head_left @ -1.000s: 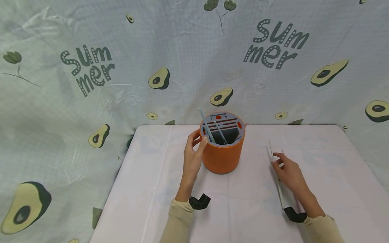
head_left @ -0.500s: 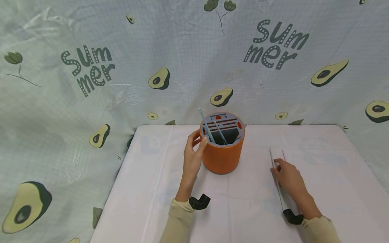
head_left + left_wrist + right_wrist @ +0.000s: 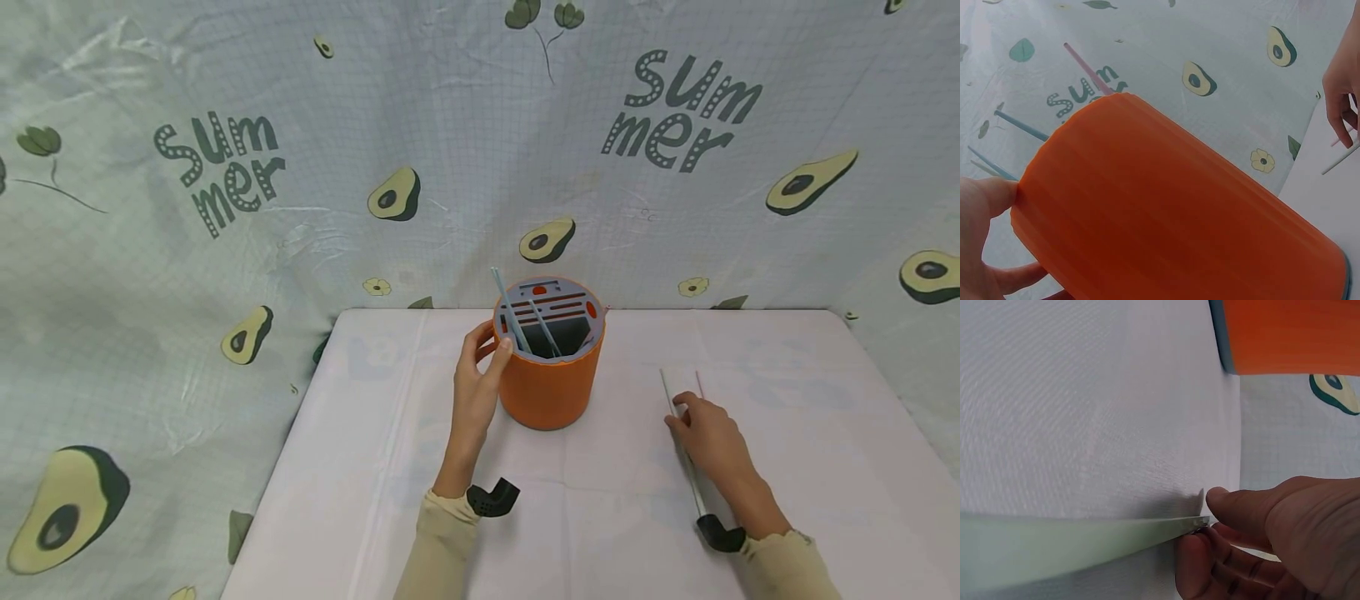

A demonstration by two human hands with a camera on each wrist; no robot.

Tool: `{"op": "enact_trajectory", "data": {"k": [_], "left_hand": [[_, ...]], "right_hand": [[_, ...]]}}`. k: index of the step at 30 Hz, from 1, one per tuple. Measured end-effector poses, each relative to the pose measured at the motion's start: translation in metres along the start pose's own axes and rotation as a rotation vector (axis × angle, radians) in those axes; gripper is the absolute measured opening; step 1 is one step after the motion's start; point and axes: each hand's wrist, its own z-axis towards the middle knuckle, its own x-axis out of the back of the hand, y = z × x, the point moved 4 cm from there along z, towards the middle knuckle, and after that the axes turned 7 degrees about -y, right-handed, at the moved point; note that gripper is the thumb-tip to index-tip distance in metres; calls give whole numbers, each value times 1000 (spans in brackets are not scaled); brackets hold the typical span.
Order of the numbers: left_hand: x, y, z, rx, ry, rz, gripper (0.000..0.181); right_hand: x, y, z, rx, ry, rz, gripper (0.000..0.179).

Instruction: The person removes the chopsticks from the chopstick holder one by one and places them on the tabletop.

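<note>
My left hand [image 3: 476, 383] grips the orange slotted holder [image 3: 546, 396], thumb at its rim and fingers round its left side. The holder stands upright, its grey top [image 3: 555, 290] full of slots and one large dark opening. Pale blue straws [image 3: 510, 314] lean out of that opening. To the right, low over the table, my right hand [image 3: 712, 433] pinches a pale green straw [image 3: 693, 485] between thumb and fingers. The straw [image 3: 1054, 550] runs back under the wrist in the right wrist view. Beside it lies a pink straw [image 3: 700, 383], mostly hidden by the hand.
A white cloth [image 3: 600, 525] covers the table. Behind it hangs a sheet [image 3: 450, 125] printed with avocados. From the holder's far side another pink straw [image 3: 1085, 67] sticks out. A black wrist camera [image 3: 720, 533] sits by my right sleeve.
The right hand has come a little toward me and lower with the green straw, whose far end has dropped nearer the table. The left hand and holder stay still.
</note>
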Motion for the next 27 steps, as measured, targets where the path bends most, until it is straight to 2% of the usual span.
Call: {"op": "enact_trajectory", "data": {"k": [5,8,12,18,23,27], "left_hand": [[0,1,0,6,-1,2,55],[0,1,0,10,-4,3,55],[0,1,0,13,-5,3,55],[0,2,1,18,2,8,54],[0,4,1,29,2,16,54],[0,6,1,54,-12,15,56]], "right_hand": [[5,-1,-1,-26,17,24,42],[9,-4,-3,-10,64,29,39],[16,-12,-5,62,123,113,35],[21,-25,-1,154,103,286,36],[26,-42,-1,243,100,339,39],[32,-60,-4,344,155,369,34]]}}
